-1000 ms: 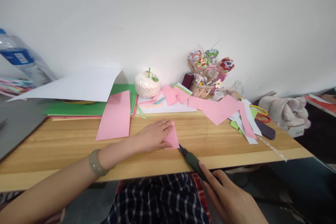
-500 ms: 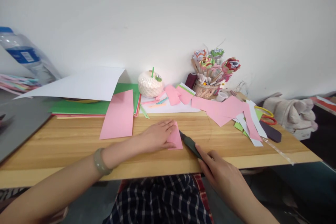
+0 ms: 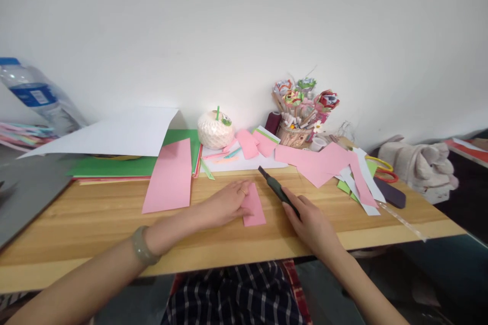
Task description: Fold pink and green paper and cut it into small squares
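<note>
A small pink paper piece (image 3: 257,209) lies on the wooden table near its front edge. My left hand (image 3: 229,202) rests on the left part of this piece, fingers spread and pressing it flat. To the right, my right hand (image 3: 310,223) is wrapped round the dark green handle of a tool (image 3: 280,192) with a narrow dark blade. The blade points up and left, raised beyond the paper's upper right corner and apart from it.
A larger pink sheet (image 3: 170,177) lies to the left, beside green sheets (image 3: 114,166) under a white sheet (image 3: 114,132). Along the back stand a white netted ball (image 3: 216,129) and a basket (image 3: 293,134) of paper flowers. Paper offcuts (image 3: 324,162) and a dark phone-like object (image 3: 391,193) lie right.
My right hand has moved the tool up and away from the small pink piece's right edge. My left hand stays on the paper. The camera view has tilted slightly upward.
</note>
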The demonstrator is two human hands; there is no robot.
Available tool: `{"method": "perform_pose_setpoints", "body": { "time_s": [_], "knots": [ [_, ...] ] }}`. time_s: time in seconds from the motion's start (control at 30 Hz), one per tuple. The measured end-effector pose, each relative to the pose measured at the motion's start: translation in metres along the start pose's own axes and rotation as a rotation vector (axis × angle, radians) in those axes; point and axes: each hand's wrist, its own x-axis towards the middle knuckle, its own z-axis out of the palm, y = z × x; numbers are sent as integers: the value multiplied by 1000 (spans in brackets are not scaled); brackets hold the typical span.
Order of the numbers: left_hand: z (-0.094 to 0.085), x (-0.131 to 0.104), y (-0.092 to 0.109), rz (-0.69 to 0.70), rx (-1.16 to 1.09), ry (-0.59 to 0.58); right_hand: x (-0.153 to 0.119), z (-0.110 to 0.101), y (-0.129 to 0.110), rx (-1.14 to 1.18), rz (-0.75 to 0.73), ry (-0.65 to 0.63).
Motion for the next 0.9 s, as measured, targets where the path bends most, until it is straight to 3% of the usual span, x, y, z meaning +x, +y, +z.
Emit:
{"method": "perform_pose_setpoints", "body": {
  "time_s": [0.27,0.4,0.47,0.6,0.67,0.77,0.83,0.9],
  "knots": [
    [-27,26,-5,-252,-4,-37,-26,-6,29,281,17,181],
    [-35,36,-7,-288,35,-29,-34,-16,39,336,82,224],
    [-42,46,-6,-299,91,57,-33,-19,42,334,96,247],
    [-56,70,-3,-348,252,356,-32,-18,42,349,84,271],
    [-59,76,0,-314,305,423,-33,-17,42,381,107,239],
    [-52,65,4,-199,335,377,-35,-17,43,395,150,216],
    [-43,43,6,-129,338,312,-35,-17,47,346,177,220],
    [-35,13,6,-20,345,173,-32,-17,55,246,212,220]
  ]
}}
